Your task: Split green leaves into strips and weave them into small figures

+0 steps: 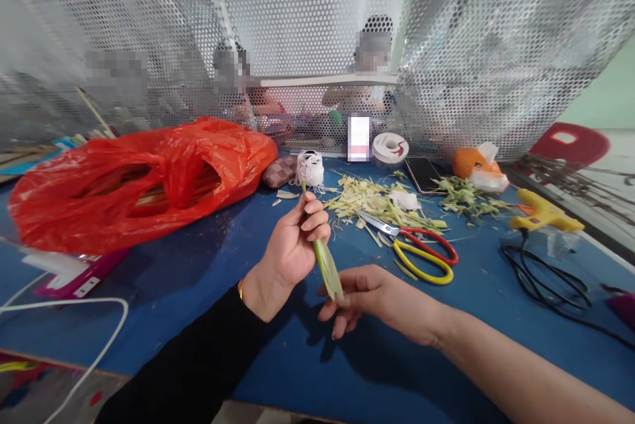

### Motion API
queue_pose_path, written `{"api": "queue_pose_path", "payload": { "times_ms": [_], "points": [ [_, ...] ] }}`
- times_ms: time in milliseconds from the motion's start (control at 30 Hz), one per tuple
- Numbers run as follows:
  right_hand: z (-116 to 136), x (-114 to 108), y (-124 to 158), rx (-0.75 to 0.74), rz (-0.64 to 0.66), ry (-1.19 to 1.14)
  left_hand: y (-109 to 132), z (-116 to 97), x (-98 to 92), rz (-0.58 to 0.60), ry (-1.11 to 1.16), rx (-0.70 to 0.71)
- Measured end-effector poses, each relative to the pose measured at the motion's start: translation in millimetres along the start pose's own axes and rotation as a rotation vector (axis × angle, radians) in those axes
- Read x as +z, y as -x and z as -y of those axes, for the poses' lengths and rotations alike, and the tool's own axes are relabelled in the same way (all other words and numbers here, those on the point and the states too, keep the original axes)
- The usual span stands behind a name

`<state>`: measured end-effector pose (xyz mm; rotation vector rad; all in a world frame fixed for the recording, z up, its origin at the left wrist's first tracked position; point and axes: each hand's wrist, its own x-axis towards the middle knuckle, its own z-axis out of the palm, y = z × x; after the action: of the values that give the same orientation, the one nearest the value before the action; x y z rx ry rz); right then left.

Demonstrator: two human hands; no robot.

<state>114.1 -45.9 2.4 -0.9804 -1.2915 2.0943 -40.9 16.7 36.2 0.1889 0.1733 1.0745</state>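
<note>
The left hand (292,247), coming out of a black sleeve, is curled shut around the upper part of a pale green leaf strip (327,266), fingers folded over it and thumb behind. The right hand (370,295), on a bare forearm, pinches the strip's broad lower end between thumb and forefinger, while its other fingers hang loosely bent. The strip is held in the air above the blue desk (208,258). Its long axis slants from a narrow tip at the upper left, above the left fist, down to the wider end at the lower right.

Just beyond the hands lie scissors (421,249) with red and yellow handles, their blades resting in a pile of leaf trimmings (370,200). A spool of white thread (310,169) stands behind the strip's tip. Farther left sits a red plastic bag (139,179). To the right are a yellow glue gun (543,213) and its black cord (546,282).
</note>
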Motion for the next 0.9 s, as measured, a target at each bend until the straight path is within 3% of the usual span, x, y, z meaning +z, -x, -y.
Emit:
{"api": "queue_pose_path", "payload": {
  "times_ms": [367, 600, 900],
  "points": [
    [0.5, 0.4, -1.2, 0.032, -0.006, -0.003, 1.5, 2.2, -0.5, -0.026, -0.027, -0.018],
    [-0.8, -3.1, -0.6, -0.053, -0.011, 0.128, 1.0, 1.3, 0.9, -0.074, -0.058, -0.015],
    [0.8, -0.9, -1.5, -0.055, 0.032, 0.061, 1.3, 2.6, -0.9, -0.077, -0.042, -0.053]
  ]
}}
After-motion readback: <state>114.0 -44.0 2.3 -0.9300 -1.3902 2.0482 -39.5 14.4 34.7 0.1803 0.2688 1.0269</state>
